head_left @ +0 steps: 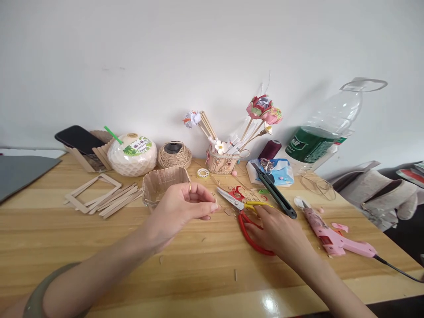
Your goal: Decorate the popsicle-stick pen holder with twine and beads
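Note:
My left hand [187,203] is closed in a pinch, thumb against fingers, on a small pale piece [216,204] too small to name for sure. To its right, my right hand [276,227] has its fingers on the handles of a pair of scissors [253,240], one loop red and the other yellow. The blades point toward the left hand and sit slightly apart. Just behind the left hand stands a small box made of craft sticks [165,179], partly covered by that hand. Red and green scraps [240,193] lie beyond the scissors.
Left lie loose craft sticks [121,201] and a stick frame [82,205]. A wrapped coconut [132,157], twine [174,157] and a flower holder [221,162] line the wall. Right are a utility knife [274,192], pink glue gun [334,238] with cord, and large bottle [311,145].

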`<state>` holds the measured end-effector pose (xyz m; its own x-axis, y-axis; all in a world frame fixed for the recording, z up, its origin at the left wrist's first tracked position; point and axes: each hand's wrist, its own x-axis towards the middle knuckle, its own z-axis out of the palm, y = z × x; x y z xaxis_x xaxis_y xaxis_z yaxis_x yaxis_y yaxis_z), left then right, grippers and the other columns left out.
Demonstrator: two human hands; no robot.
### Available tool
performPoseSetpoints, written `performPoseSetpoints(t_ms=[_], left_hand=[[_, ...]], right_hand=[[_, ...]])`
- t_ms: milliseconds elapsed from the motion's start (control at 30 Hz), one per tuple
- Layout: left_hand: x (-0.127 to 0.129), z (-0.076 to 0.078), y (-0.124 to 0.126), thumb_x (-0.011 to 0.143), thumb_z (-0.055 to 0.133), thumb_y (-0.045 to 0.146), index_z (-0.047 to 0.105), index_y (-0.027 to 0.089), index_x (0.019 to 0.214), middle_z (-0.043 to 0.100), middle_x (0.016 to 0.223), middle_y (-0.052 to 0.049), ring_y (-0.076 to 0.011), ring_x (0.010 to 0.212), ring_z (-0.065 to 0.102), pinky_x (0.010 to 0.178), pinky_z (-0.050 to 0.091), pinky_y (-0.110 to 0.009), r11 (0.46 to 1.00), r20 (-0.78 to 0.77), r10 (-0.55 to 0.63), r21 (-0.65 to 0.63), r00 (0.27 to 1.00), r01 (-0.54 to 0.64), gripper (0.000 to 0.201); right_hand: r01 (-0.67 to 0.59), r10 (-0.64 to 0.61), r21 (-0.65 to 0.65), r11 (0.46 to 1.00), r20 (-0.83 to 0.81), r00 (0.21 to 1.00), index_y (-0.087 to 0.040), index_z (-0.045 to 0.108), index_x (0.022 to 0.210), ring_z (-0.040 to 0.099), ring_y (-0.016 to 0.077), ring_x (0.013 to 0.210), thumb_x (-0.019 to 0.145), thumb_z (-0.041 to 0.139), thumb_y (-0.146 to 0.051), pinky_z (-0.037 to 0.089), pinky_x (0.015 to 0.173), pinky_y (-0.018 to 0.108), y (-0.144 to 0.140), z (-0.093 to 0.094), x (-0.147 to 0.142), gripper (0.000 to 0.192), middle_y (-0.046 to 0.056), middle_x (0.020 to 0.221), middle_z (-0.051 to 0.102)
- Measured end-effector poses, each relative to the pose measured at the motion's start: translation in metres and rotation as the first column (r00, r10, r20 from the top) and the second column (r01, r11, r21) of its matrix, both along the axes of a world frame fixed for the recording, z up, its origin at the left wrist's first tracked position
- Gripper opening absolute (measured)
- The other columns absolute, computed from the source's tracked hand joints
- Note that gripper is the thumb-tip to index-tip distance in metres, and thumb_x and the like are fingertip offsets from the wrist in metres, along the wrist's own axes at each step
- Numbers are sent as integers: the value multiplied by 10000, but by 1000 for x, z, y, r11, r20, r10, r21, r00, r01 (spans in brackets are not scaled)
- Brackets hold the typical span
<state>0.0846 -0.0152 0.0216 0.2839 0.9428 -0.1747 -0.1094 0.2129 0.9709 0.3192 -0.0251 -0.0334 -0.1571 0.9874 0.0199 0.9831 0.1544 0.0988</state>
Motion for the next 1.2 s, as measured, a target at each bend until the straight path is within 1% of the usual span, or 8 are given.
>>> performPoseSetpoints(t_ms=[333, 433, 533, 633, 900, 1033, 1133, 1200], left_hand=[[-6, -2, -11, 624, 708, 169, 647, 157, 672, 635, 654, 23, -93, 593, 554, 584, 480, -214, 995, -150, 38, 101, 988, -23, 79], [-6, -9, -19, 612, 707, 173, 641, 154, 673, 632, 658, 23, -96, 612, 557, 566, 478, -208, 999, -116, 31, 11, 993, -30, 92], [-2, -24, -30, 613, 701, 179, 614, 147, 686, 620, 640, 24, -96, 606, 551, 574, 473, -219, 991, -44, 15, -132, 999, -21, 118], [0, -39, -41, 611, 685, 166, 572, 144, 697, 616, 627, 23, -99, 599, 545, 588, 458, -236, 978, -5, 33, -207, 999, -34, 143], [-8, -47, -52, 646, 628, 115, 507, 170, 714, 608, 673, 28, -120, 677, 579, 645, 433, -239, 999, -142, 12, -41, 990, -18, 149], [-15, -51, -58, 719, 585, 121, 531, 186, 785, 669, 757, 2, -142, 735, 631, 663, 465, -245, 996, -263, -49, 65, 964, 68, 108], [-30, -44, -56, 801, 523, 139, 606, 184, 835, 706, 803, -23, -155, 741, 653, 703, 488, -276, 908, -526, 47, 376, 849, 182, 100], [-45, -33, -47, 858, 462, 168, 634, 167, 830, 712, 825, -53, -182, 797, 648, 812, 467, -337, 663, -593, 369, 707, 715, 245, 174]], right_hand=[[6, -8, 20, 1000, 85, 996, -178, 649, 796, 682, 266, 707, 785, 624, -443, 401, 487, 259, 4, 13, 9, 267, 99, 799, 705], [-27, 40, 126, 992, -102, 994, -190, 641, 901, 676, 243, 766, 853, 540, -377, 472, 570, 285, -5, 18, -1, 218, 87, 871, 703], [-170, 297, 265, 949, -572, 765, -190, 624, 930, 647, 172, 702, 880, 508, -305, 503, 624, 265, -24, 18, -26, 171, 56, 826, 686], [-307, 361, 233, 923, -799, 481, -202, 628, 928, 616, 133, 665, 873, 529, -232, 496, 603, 230, -42, 11, -55, 118, 31, 826, 669], [-311, -115, -169, 935, -976, 183, -191, 647, 768, 587, 141, 707, 768, 661, -301, 456, 593, 221, -44, -1, -85, 111, 10, 758, 631], [-309, -185, -208, 928, -977, 102, -173, 626, 666, 575, 139, 690, 725, 693, -360, 459, 613, 228, -44, -2, -89, 208, 2, 707, 592], [-230, -180, -182, 956, -983, 29, -174, 620, 676, 583, 139, 673, 712, 701, -392, 469, 591, 234, -40, 1, -84, 236, 17, 733, 624], [-177, -185, -175, 969, -982, -40, -178, 599, 701, 595, 133, 638, 720, 694, -399, 476, 559, 229, -35, 5, -77, 242, 24, 726, 651]])
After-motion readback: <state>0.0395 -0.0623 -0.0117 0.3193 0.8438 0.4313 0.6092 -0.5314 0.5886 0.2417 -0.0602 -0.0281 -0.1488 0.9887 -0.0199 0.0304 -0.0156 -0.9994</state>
